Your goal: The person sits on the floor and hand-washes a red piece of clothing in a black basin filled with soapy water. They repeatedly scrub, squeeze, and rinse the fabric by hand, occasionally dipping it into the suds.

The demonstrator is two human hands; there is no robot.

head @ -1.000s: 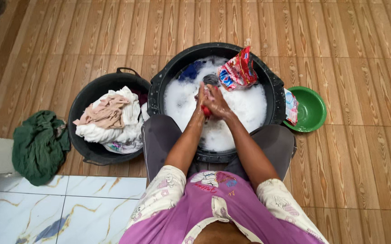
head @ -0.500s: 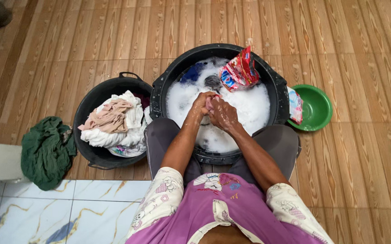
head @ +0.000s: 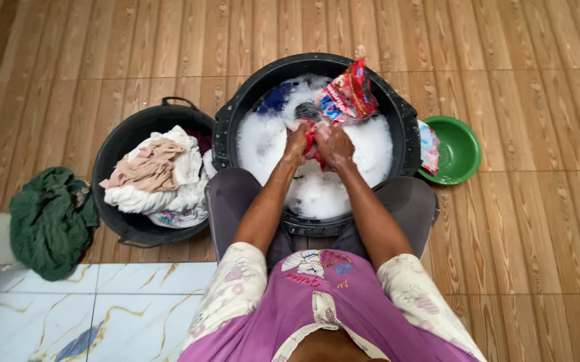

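Note:
A big black tub (head: 397,121) full of white suds sits between my knees. Over the foam my left hand (head: 296,144) and my right hand (head: 335,143) are pressed together, both gripping a wet red cloth (head: 312,137) bunched between them. A red, white and blue detergent packet (head: 347,94) leans on the tub's far rim just beyond my hands. Dark blue cloth (head: 278,100) shows in the suds at the back.
A smaller black bucket (head: 119,151) on the left holds white and beige laundry (head: 156,171). A green cloth heap (head: 50,221) lies further left. A green bowl (head: 461,151) stands right of the tub with another packet (head: 429,146) at its edge. Wood-pattern floor, marble-look tiles near me.
My hands keep rubbing the red cloth together, shifting slightly farther out over the foam toward the detergent packet. The view has drifted a little.

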